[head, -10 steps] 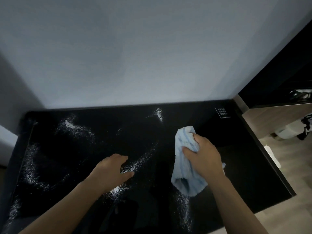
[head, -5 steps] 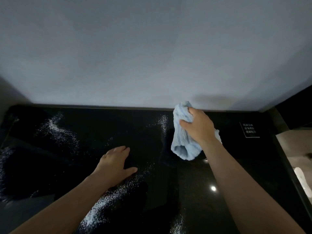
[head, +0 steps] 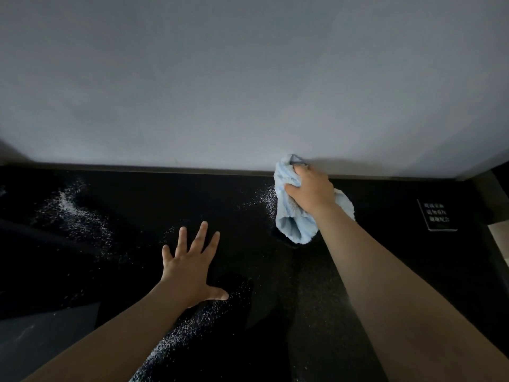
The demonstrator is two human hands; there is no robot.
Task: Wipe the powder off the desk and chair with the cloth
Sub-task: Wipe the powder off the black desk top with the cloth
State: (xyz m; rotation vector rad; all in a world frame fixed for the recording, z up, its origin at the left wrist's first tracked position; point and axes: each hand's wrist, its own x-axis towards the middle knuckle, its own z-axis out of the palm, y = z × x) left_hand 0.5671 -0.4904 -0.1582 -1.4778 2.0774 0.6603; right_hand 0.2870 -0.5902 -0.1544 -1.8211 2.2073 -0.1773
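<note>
- Pale-blue fleecy cloth (head: 296, 221), bunched into a loose wad, lies against the far edge of the black desk (head: 371, 271), where the top meets the grey wall (head: 248, 78); its upper corner touches the wall.
- Right hand (head: 309, 190) is clenched over the top of the wad, fingers curled into the fabric; the free lower fold hangs open toward the viewer.
- Left hand (head: 190, 266) rests palm-down on the desk, fingers spread and thumb out, apparently bracing; it carries nothing.
- Handling, as judged: the cloth looks soft, light and compressible, with no stiffness of its own, so a full-palm grip over the bunched middle suits it best; a loose tail could drag and scatter grains.
- White powder (head: 74, 210) remains in several patches: far left, just left of the cloth, and in a streak below the left thumb.
- Small dark placard (head: 436, 216) at the desk's right carries pale lines of writing, too small and blurred to read. No brand is visible. The chair is out of view.
</note>
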